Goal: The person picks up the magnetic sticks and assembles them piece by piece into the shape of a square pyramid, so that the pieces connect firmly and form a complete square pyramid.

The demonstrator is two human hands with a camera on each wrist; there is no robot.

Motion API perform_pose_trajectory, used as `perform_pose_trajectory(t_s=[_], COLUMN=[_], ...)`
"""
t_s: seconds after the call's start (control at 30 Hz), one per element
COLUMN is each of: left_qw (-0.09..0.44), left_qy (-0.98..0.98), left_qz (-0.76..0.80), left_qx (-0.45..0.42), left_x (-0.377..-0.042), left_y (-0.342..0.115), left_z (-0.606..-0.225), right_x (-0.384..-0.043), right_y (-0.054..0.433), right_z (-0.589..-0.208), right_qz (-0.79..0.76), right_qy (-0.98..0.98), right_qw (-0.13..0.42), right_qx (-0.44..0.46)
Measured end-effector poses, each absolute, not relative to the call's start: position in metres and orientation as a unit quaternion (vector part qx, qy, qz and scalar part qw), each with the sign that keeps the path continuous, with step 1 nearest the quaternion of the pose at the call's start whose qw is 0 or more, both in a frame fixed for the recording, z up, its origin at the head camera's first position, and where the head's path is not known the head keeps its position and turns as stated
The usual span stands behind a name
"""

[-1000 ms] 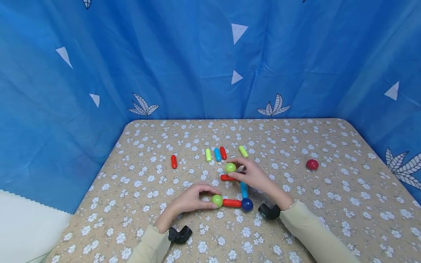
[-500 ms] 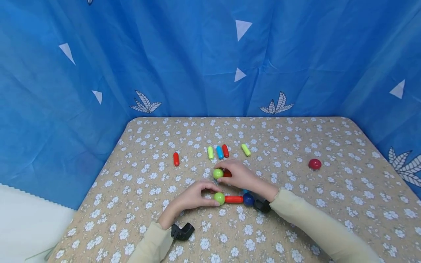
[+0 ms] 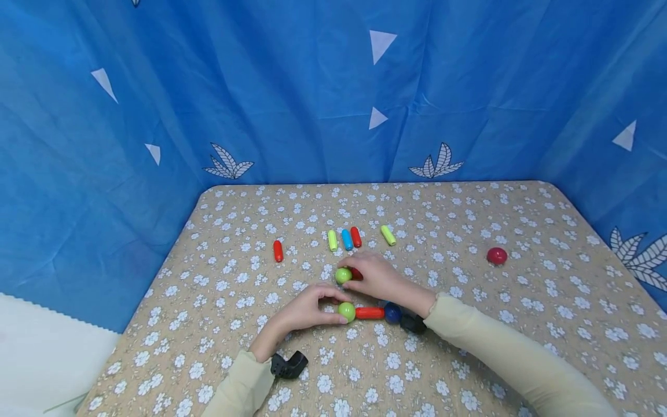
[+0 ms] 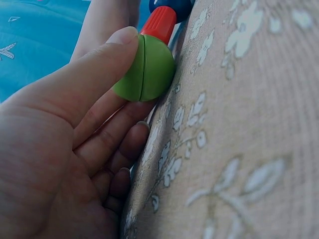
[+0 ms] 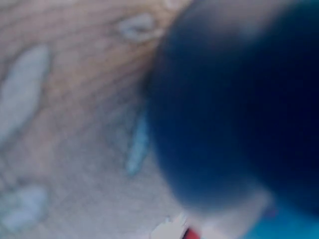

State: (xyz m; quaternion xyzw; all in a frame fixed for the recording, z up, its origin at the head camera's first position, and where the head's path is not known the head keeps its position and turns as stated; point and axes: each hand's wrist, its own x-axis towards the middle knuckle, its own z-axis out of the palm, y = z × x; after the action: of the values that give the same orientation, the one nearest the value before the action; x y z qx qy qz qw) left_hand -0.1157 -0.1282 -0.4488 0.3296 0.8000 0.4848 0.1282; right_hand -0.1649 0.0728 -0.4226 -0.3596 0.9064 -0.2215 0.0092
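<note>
Between thumb and fingers, my left hand (image 3: 304, 311) pinches a green ball (image 3: 347, 312). A red rod (image 3: 369, 313) joins that ball to a dark blue ball (image 3: 393, 313); the left wrist view shows the same green ball (image 4: 157, 69) and red rod (image 4: 159, 22). Farther back, my right hand (image 3: 379, 277) pinches a second green ball (image 3: 343, 275), beside the end of another red rod (image 3: 356, 274) that the fingers partly cover. My right forearm hides most of a light blue rod behind the dark blue ball. Close and blurred, a dark blue ball (image 5: 209, 114) fills much of the right wrist view.
Toward the back lie two yellow-green rods (image 3: 332, 240) (image 3: 388, 235), a blue rod (image 3: 347, 240) and a red rod (image 3: 356, 237). Another red rod (image 3: 278, 251) lies left of them. A red ball (image 3: 497, 256) sits at the right on the flowered tablecloth (image 3: 443, 359). Blue curtains surround the table.
My right hand has moved left with its green ball, from above the red rod to its left end. My left hand still holds its green ball and has barely moved.
</note>
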Motion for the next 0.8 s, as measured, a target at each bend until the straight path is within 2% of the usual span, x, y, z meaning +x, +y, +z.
perform_pose_trajectory(t_s=[0.47,0.8], left_qw=[0.139,0.14], left_qy=[0.806,0.808], left_qz=[0.48,0.474], left_qx=[0.318,0.322], left_x=[-0.111,-0.117], left_y=[-0.127,-0.13], left_z=[-0.435,-0.447], right_x=[-0.167,-0.17], right_y=[0.091,0.1], right_z=[-0.424,-0.428], right_qz=[-0.267,-0.344], right_qy=[0.929,0.906], right_qw=[0.049,0.06], right_qx=[-0.252,-0.239])
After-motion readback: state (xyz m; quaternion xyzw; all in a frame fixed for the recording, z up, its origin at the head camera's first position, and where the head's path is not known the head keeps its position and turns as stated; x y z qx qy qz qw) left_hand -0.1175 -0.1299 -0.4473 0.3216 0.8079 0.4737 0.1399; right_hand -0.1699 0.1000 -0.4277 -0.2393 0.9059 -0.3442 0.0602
